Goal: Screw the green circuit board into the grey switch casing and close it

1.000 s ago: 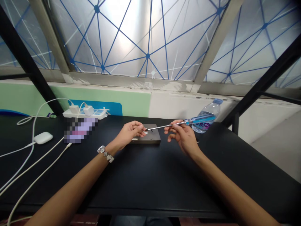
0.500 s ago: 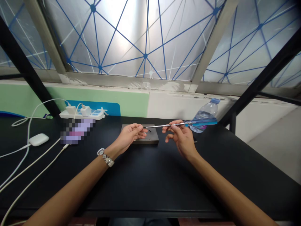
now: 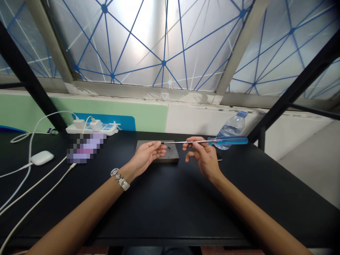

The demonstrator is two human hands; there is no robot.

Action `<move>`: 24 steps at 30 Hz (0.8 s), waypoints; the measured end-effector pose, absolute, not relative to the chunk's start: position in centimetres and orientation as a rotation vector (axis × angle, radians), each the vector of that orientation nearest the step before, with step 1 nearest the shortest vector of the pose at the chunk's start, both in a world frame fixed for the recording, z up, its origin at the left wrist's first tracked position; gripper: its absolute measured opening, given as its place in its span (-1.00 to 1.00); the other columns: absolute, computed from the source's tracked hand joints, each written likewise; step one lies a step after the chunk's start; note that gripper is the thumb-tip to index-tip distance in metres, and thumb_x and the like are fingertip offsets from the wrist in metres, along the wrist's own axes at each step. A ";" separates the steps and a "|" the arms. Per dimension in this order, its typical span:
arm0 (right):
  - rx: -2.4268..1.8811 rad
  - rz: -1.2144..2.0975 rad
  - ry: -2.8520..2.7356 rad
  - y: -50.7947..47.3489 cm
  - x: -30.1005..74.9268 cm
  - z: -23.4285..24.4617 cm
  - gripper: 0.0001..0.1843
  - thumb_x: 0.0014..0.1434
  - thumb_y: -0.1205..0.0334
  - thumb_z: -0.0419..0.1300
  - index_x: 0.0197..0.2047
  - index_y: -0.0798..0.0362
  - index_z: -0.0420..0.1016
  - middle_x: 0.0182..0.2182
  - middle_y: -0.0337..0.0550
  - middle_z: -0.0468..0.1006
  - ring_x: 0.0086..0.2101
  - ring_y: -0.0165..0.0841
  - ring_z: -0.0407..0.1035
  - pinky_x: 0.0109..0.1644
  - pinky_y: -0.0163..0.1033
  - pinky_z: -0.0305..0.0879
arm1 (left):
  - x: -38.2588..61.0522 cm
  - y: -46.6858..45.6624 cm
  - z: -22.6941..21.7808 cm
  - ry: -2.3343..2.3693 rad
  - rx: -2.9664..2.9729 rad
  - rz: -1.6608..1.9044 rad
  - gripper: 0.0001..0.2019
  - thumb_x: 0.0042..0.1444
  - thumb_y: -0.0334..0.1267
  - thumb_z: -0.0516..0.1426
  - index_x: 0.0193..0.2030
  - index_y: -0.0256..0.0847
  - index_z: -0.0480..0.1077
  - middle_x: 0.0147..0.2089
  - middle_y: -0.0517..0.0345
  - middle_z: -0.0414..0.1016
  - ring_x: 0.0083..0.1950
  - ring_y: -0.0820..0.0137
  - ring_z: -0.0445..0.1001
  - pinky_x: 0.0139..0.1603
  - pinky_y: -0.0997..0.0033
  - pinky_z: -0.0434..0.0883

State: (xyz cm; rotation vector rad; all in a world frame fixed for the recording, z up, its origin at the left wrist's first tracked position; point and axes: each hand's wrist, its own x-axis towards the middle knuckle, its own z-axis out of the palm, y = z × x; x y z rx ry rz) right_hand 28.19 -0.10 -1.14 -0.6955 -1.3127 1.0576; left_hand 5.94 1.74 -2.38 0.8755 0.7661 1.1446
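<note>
A screwdriver (image 3: pixel 228 140) with a clear blue handle and a thin metal shaft is held almost level, its tip toward the left. My right hand (image 3: pixel 205 157) pinches the shaft just ahead of the handle, its lower fingers curled loosely. At the tip, thumb and forefinger of my left hand (image 3: pixel 147 154) are pinched together; a tiny dark piece shows there, too small to name. Behind and below the left fingers lies a flat grey-brown block (image 3: pixel 172 156), partly covered by that hand, with small dark bits on its top.
A water bottle (image 3: pixel 231 127) leans at the back right, with a dark flat object (image 3: pixel 219 156) partly hidden by my right hand. On the left are a power strip (image 3: pixel 106 129) with plugs, white cables, a white case (image 3: pixel 42 158) and a pixelated purple item (image 3: pixel 86 148) on the black table (image 3: pixel 170 205).
The screwdriver's handle has shifted slightly right and down, so the shaft lies more level. Both hands keep nearly the same places and grips.
</note>
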 end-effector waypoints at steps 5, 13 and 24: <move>-0.723 0.957 -1.380 -0.1 28.1 -0.7 -0.74 0.34 0.05 0.21 -0.13 0.07 0.59 -0.29 -0.07 0.55 -0.24 -0.25 0.48 -0.49 -0.26 0.49 | 5.9 1.6 -2.0 0.783 0.894 1.127 -0.87 0.27 -0.29 0.24 -0.21 -0.35 0.49 -0.18 -0.02 0.64 -0.26 0.47 0.58 -0.07 0.43 0.51; -0.833 0.746 -1.624 1.4 27.7 2.4 -0.66 0.40 -0.06 0.10 -0.22 0.06 0.41 -0.49 -0.23 0.49 -0.55 -0.42 0.39 -0.50 -0.27 0.40 | 6.3 1.2 -1.7 0.895 1.435 1.060 -0.79 0.24 -0.14 0.24 -0.22 -0.28 0.47 -0.19 0.03 0.61 -0.24 0.39 0.56 -0.09 0.33 0.51; -1.011 0.301 -2.137 2.1 24.6 4.6 -0.71 0.42 0.14 0.03 -0.36 0.03 0.29 -0.56 -0.28 0.39 -0.54 -0.41 0.29 -0.37 -0.26 0.12 | 7.0 1.2 -2.0 1.054 1.948 1.205 -0.90 0.21 -0.22 0.24 -0.24 -0.20 0.49 -0.27 0.14 0.58 -0.22 0.35 0.53 -0.12 0.35 0.43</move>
